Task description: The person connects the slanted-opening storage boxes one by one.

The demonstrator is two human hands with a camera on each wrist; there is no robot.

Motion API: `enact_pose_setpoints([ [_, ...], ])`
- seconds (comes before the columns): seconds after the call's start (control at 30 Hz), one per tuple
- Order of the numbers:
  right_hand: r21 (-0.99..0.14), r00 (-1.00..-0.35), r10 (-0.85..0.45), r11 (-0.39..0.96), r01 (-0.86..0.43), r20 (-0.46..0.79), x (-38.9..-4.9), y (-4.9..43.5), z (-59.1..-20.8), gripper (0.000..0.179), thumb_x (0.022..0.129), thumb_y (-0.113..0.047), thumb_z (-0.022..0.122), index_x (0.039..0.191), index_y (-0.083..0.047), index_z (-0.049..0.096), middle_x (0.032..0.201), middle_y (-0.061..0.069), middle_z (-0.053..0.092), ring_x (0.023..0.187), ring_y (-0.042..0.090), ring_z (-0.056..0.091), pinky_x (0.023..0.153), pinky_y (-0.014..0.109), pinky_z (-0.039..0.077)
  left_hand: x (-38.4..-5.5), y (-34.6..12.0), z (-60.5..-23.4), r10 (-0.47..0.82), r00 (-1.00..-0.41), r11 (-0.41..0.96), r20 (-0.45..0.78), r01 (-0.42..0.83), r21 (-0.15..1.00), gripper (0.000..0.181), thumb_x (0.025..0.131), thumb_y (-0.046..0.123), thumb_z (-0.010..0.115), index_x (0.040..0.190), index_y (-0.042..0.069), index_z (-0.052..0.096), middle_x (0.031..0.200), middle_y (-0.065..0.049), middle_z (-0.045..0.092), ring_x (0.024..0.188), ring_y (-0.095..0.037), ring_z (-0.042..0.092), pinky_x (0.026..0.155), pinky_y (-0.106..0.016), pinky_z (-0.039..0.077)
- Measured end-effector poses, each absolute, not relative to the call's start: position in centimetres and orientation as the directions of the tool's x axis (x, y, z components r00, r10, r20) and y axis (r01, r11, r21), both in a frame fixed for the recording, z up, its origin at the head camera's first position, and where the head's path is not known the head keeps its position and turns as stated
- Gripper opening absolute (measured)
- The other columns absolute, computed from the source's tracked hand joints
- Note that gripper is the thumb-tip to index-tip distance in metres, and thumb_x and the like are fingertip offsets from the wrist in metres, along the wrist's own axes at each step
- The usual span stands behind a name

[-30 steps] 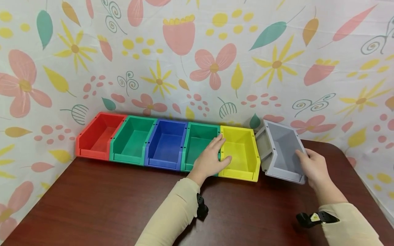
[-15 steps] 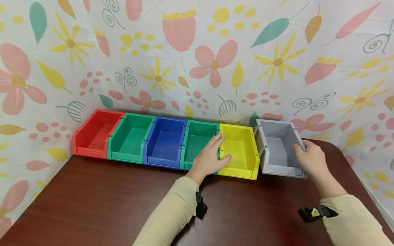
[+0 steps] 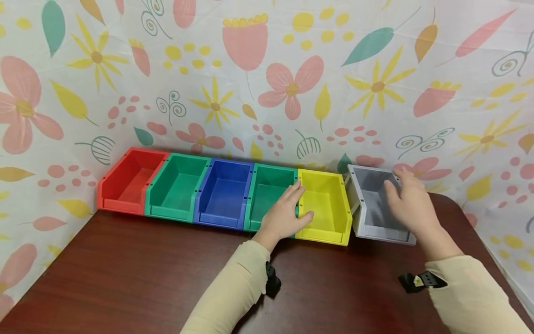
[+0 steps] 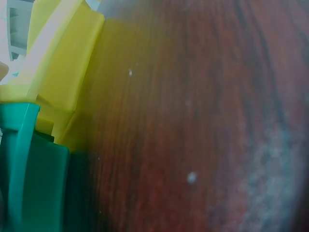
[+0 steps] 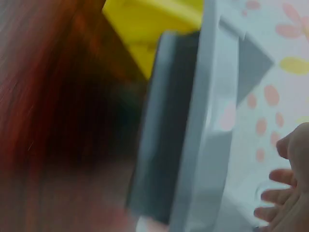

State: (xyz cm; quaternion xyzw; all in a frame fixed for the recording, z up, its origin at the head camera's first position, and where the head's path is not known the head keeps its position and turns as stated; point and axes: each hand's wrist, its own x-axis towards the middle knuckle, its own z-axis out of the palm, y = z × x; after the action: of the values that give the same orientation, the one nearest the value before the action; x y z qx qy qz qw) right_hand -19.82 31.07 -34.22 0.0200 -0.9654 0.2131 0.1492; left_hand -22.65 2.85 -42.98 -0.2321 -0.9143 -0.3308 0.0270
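My left hand rests on the shared edge of a green storage bin and a yellow storage bin, its fingers fairly straight. Beside the yellow one, a grey storage bin stands slightly askew, with a narrow gap at its left side. Over the grey bin's right side, my right hand is spread and holds nothing. In the right wrist view that hand shows apart from the grey bin's rim. The left wrist view has the yellow bin and green bin, but hardly any of the hand.
Leftward, the row continues with a blue bin, another green bin and a red bin. All stand on a dark wooden table, close to a flower-patterned cloth behind.
The grey bin, at first tilted in my right hand, has been levelled and moved slightly left. My right hand has let go and shifted up over it. The left hand stays put.
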Motion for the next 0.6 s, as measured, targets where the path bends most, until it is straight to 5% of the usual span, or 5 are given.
enact_pose_setpoints([
  [0.23, -0.431, -0.975, -0.088, 0.886, -0.170, 0.204, -21.3, 27.4, -34.7, 0.053, 0.103, -0.031, 0.028, 0.141, 0.003, 0.039, 0.143, 0.030, 0.038, 0.132, 0.048, 0.034, 0.103, 0.062, 0.030, -22.6, 3.0, -43.2, 0.408, -0.886, 0.665, 0.218, 0.453, 0.594, 0.072, 0.089, 0.050, 0.051, 0.150, 0.020, 0.028, 0.159, 0.011, 0.013, 0.146, -0.015, 0.019, 0.109, -0.043, 0.036],
  [0.33, -0.445, -0.980, -0.074, 0.882, -0.151, 0.185, -21.4, 27.1, -35.1, 0.051, 0.102, -0.029, 0.031, 0.140, 0.003, 0.042, 0.121, 0.030, 0.058, 0.098, 0.041, 0.061, 0.081, 0.052, 0.049, -22.6, 3.1, -43.5, 0.418, -0.883, 0.660, 0.212, 0.456, 0.597, 0.072, 0.090, 0.051, 0.050, 0.151, 0.020, 0.027, 0.159, 0.012, 0.012, 0.146, -0.015, 0.018, 0.109, -0.044, 0.036],
  [0.43, -0.456, -0.981, -0.066, 0.879, -0.143, 0.180, -21.4, 27.2, -35.3, 0.049, 0.102, -0.029, 0.032, 0.140, 0.000, 0.043, 0.074, 0.019, 0.059, 0.052, 0.025, 0.050, 0.052, 0.035, 0.041, -22.6, 3.1, -43.4, 0.415, -0.884, 0.652, 0.214, 0.453, 0.608, 0.072, 0.089, 0.051, 0.051, 0.150, 0.021, 0.028, 0.159, 0.013, 0.012, 0.146, -0.015, 0.017, 0.107, -0.045, 0.038],
  [0.5, -0.468, -0.983, -0.068, 0.872, -0.142, 0.171, -21.6, 27.2, -35.4, 0.050, 0.102, -0.030, 0.031, 0.142, -0.003, 0.042, 0.058, 0.009, 0.045, 0.044, 0.018, 0.039, 0.046, 0.030, 0.035, -22.6, 3.0, -43.2, 0.408, -0.887, 0.652, 0.218, 0.449, 0.611, 0.072, 0.089, 0.050, 0.053, 0.150, 0.021, 0.028, 0.159, 0.013, 0.012, 0.146, -0.015, 0.018, 0.107, -0.045, 0.038],
  [0.6, -0.478, -0.984, -0.070, 0.867, -0.140, 0.161, -21.7, 27.2, -35.5, 0.050, 0.102, -0.031, 0.031, 0.142, -0.004, 0.041, 0.057, 0.005, 0.043, 0.043, 0.015, 0.037, 0.045, 0.029, 0.034, -22.6, 3.0, -43.0, 0.405, -0.888, 0.657, 0.218, 0.449, 0.606, 0.072, 0.089, 0.049, 0.053, 0.150, 0.020, 0.029, 0.159, 0.012, 0.013, 0.146, -0.015, 0.018, 0.108, -0.044, 0.037],
])
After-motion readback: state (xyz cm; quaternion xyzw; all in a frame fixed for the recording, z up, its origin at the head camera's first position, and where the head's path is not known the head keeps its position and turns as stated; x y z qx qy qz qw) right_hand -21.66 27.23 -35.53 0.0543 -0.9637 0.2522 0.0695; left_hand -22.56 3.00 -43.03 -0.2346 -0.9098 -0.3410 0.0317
